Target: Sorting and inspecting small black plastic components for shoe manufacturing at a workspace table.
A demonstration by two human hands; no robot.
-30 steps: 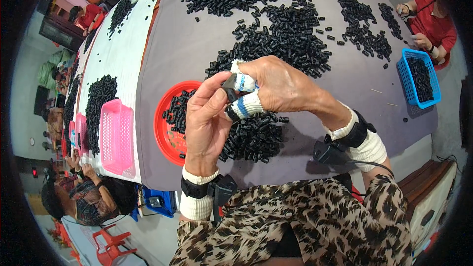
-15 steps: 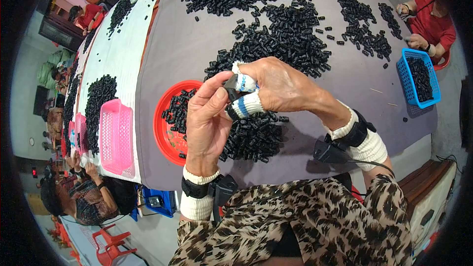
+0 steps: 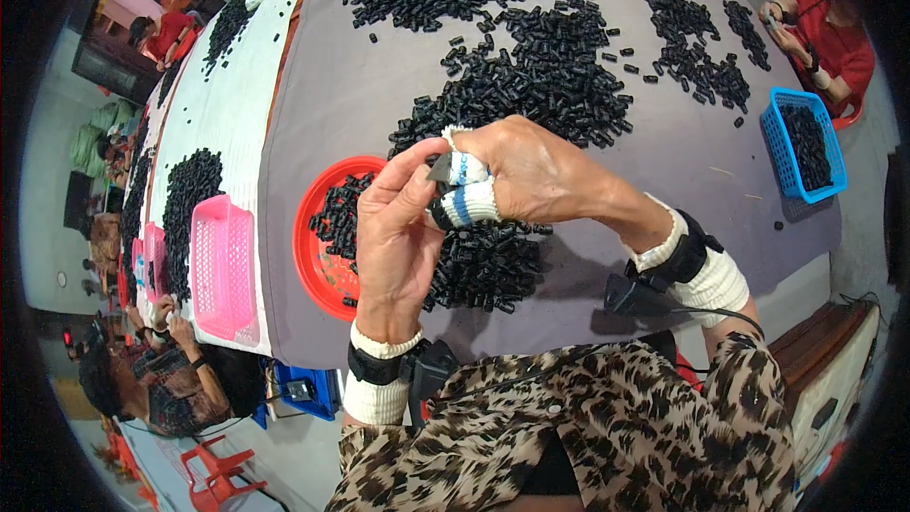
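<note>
Small dark piece (image 3: 441, 169) pinched between left hand (image 3: 396, 237) fingers and right hand (image 3: 531, 175) fingers

This looks like a small hand-assembly workshop where several people do piecework: a long grey-covered table (image 3: 313, 104) carries great loose heaps of small black plastic parts (image 3: 531, 76) spread toward its far edge and down its left side. Sorting containers stand among them, a red round tray (image 3: 308, 256) near the front edge, a pink basket (image 3: 220, 265) at the front left corner and a blue basket (image 3: 801, 147) at the right edge. Other workers sit along the table, one in red (image 3: 839, 38) by the right edge, others down the left, with red plastic stools (image 3: 213, 469) on the floor.
</note>
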